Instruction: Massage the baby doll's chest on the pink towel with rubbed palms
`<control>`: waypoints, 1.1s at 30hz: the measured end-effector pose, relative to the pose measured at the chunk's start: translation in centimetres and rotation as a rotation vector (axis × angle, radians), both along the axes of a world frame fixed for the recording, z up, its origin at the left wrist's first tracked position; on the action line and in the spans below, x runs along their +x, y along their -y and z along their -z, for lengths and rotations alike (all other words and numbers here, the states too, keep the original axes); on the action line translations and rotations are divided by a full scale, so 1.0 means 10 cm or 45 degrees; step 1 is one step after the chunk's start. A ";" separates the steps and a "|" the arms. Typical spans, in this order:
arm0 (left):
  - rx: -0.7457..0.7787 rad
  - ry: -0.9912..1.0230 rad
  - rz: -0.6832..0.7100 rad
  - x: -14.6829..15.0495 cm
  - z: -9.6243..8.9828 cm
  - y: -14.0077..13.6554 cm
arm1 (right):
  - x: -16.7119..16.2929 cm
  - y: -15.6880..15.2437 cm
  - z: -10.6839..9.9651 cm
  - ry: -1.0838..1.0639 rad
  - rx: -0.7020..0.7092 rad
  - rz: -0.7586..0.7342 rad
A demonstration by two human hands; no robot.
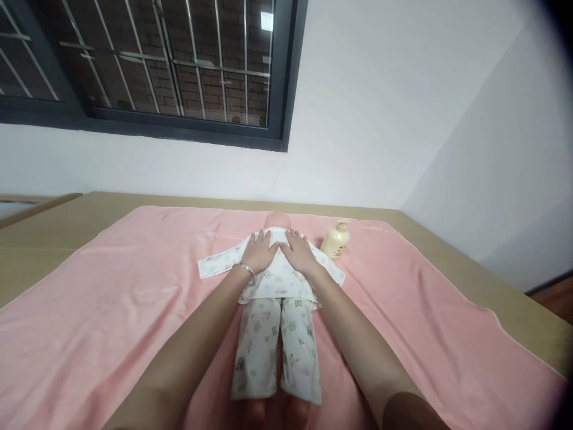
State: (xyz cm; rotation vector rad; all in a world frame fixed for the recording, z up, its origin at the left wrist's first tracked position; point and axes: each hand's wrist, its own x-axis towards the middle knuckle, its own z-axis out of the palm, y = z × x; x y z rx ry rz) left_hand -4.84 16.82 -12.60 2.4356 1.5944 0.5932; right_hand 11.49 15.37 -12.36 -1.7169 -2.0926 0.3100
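A doll (283, 291) lies stretched out on a pink cloth (147, 275), right in front of the person whose arms reach over it. It wears a loose white top (280, 283) and matching trousers (259, 352), both printed with small green and brownish figures, and its head (277, 220) looks smooth, bare and pinkish. Taking twelve o'clock as straight ahead to the wall (358, 149), the head points to twelve and the legs run back to six, so the long axis follows the person's own line of sight. One sleeve reaches out a little below nine o'clock, the other to about four.

The left hand (259, 252), a silvery bangle (248, 272) at its wrist, and the right hand (299, 252) lie palm down on the upper part of the top, fingers extended, thumbs meeting or nearly so. Neither is closed around anything; they simply rest on the fabric.

At about three o'clock from the hands, a pale yellow bottle (335, 240) stands just beside the far sleeve; its lettering is too small for me to read. The forearms cover the top's sides, and the doll's lower legs fade into shadow and get cut off at six o'clock. Whether it lies face up or down, I can't tell.
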 end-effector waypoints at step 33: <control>-0.111 -0.145 -0.138 0.08 -0.13 0.17 | -0.16 0.28 -0.25 0.233 -0.018 0.042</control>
